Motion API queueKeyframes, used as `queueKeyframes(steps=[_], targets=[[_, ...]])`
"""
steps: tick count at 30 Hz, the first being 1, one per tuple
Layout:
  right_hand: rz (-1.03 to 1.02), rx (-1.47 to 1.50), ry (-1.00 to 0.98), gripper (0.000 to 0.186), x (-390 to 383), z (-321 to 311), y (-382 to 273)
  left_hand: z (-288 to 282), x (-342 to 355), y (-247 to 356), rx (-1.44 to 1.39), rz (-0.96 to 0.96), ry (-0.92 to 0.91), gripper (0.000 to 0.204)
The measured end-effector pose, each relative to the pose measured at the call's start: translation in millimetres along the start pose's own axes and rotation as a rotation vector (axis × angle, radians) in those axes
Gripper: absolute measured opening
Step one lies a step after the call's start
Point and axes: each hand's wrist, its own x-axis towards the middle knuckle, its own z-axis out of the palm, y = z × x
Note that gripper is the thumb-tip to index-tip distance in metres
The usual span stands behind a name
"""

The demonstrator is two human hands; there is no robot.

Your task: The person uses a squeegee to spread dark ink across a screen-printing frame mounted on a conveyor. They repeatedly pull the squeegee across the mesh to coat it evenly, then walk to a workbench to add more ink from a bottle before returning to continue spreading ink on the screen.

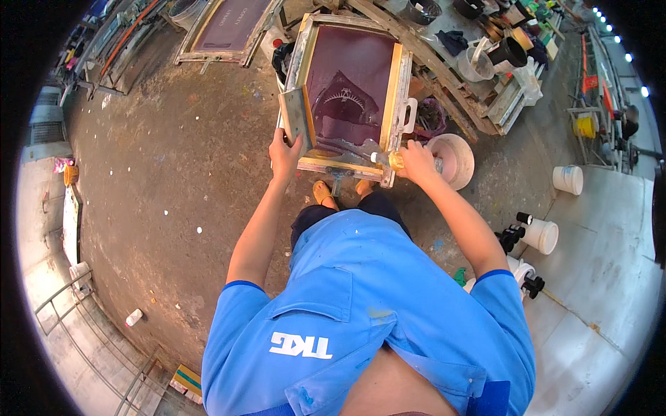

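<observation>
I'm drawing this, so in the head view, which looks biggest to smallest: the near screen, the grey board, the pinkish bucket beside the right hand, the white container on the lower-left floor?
1. Near screen
2. Grey board and pinkish bucket: too close to rank; the board looks longer, the bucket wider
3. White container

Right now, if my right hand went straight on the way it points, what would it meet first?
Probably the right rail of the screen-printing frame, just ahead of your right hand. Depth is unclear from above, so it might pass over the rail toward the dark purple mesh.
</observation>
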Motion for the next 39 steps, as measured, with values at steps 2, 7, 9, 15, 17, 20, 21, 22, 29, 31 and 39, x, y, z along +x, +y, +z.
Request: queueKeyframes(steps=[2,7,9,15,17,20,21,22,29,31,39], targets=[[-0.005,-0.084,-0.076,0.056,10.8,-3.1,-3.9,-0.4,-3.6,-1.5,-0.044,-0.03,0.018,0.033],[-0.05,-0.169,-0.119,0.039,20.9,-4.4,-11.0,-7.9,1.1,-3.8,-0.041,-0.059,0.002,0.03],[-0.046,-0.174,-0.131,0.04,22.5,-5.3,-14.7,-13.3,5.8,-4.8,-0.019,-0.057,0.0,0.03],[-0.046,-0.139,-0.138,0.038,22.5,-2.8,-15.1,-21.3,16.0,-14.6,0.088,0.023,-0.047,0.032],[-0.043,-0.112,-0.124,0.043,20.4,0.8,-13.8,-18.6,18.9,-22.4,0.184,0.059,-0.068,0.031],[-0.046,-0.028,-0.049,0.051,13.3,2.9,-7.2,-3.7,17.5,-29.5,0.277,0.116,-0.047,0.031],[-0.048,0.017,0.017,0.05,6.3,2.9,-5.0,3.1,17.8,-27.0,0.24,0.071,-0.059,0.031],[-0.048,0.062,0.082,0.049,-0.5,3.5,-4.2,13.8,15.7,-23.2,0.204,0.027,-0.073,0.031],[0.221,0.559,0.323,0.065,-35.0,-5.3,-6.6,112.1,-7.5,26.9,-0.031,-0.003,-0.119,0.035],[0.282,0.656,0.414,0.067,-44.1,-2.5,-5.8,131.4,-16.7,48.1,-0.128,-0.01,-0.151,0.035],[0.384,0.785,0.576,0.069,-64.9,-8.2,-10.6,144.2,-33.2,24.6,-0.04,0.091,-0.231,0.034]])
